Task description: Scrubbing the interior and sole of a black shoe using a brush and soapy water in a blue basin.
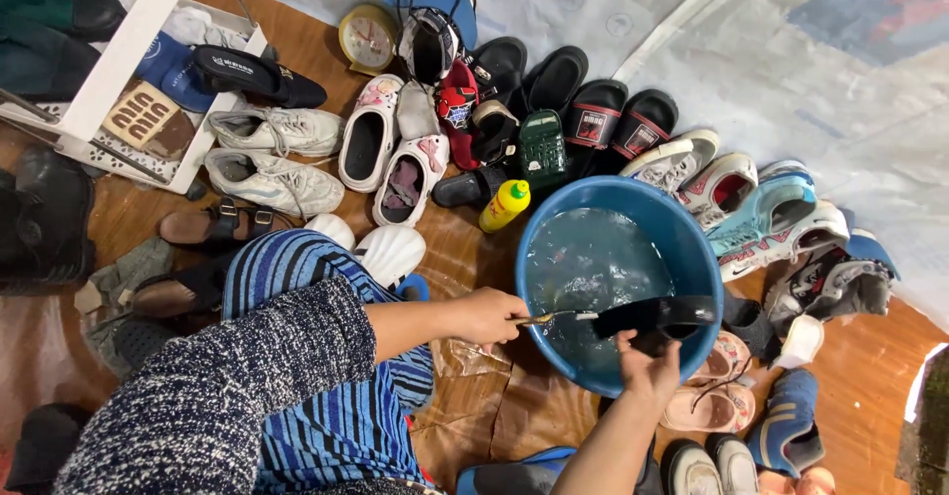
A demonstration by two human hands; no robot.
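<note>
Low in the frame, a little right of centre, the left hand (489, 315) is clenched around the handle of a small brush (559, 315) whose tip reaches over the rim of a round blue basin (692, 243). The right hand (647, 362), coming up from the bottom edge, grips a black shoe (657, 317) and holds it above the basin's near side, with the brush end touching the shoe. The basin holds clear water, slightly cloudy, that covers its bottom.

Just beside the basin's upper left rim lies a yellow plastic bottle (504, 206) with a green cap and a red label band, tipped on its side on the wooden floor (474, 258). Above it, at centre, a dark green box-shaped item (542, 149) sits among black slides (613, 120) that bear red and white label patches on their straps. In the upper left, a white shelf (119, 60) carries a tan rectangular tag with dark lettering (141, 115) beside dark blue and black footwear. A round yellow clock (368, 38) leans at top centre.

White sneakers (277, 154) and white clogs (390, 149) lie left of centre; light blue and red-white sneakers (761, 213) crowd the basin's right side, with pink sandals (712, 396) near its lower right.
</note>
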